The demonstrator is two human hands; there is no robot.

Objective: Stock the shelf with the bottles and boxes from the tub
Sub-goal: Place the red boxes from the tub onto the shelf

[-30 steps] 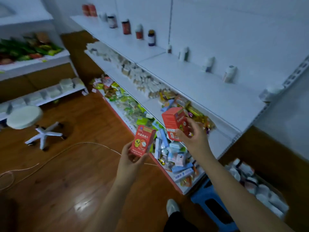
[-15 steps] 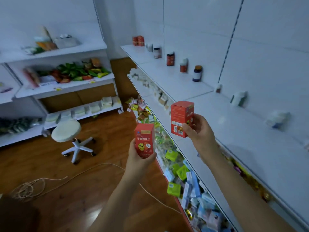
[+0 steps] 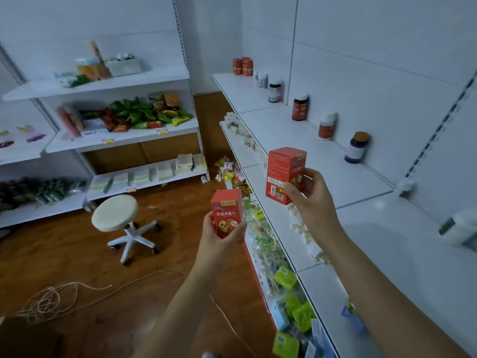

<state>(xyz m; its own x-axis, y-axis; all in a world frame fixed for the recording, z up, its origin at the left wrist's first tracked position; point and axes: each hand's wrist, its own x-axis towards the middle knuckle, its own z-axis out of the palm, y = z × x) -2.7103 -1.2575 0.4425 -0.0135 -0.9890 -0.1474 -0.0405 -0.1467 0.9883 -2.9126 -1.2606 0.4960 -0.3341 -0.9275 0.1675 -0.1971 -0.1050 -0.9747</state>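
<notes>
1. The right hand (image 3: pixel 308 200) clamps a red box (image 3: pixel 285 174) by its lower right corner, thumb on the front and fingers curled round the side. The box stands upright, long axis vertical, in the air just above the front edge of the top shelf (image 3: pixel 333 182).
2. The left hand (image 3: pixel 222 236) grips a second red box (image 3: pixel 227 211) from below, fingers wrapped round its lower half. This box is also upright, but lower and further left, over the floor and clear of the shelving.
3. The deciding relation: the right hand's box is the nearer to the shelf, and bare shelf surface lies to its right and beyond it, toward the back wall where a row of bottles (image 3: pixel 357 147) stands.
4. Two matching red boxes (image 3: pixel 242 66) stand at the far end of that shelf, a likely grouping spot.
5. The tub is not in view.
6. Judgement: the right hand's box would probably be set down first, moved right and away from the person, kept upright.
</notes>
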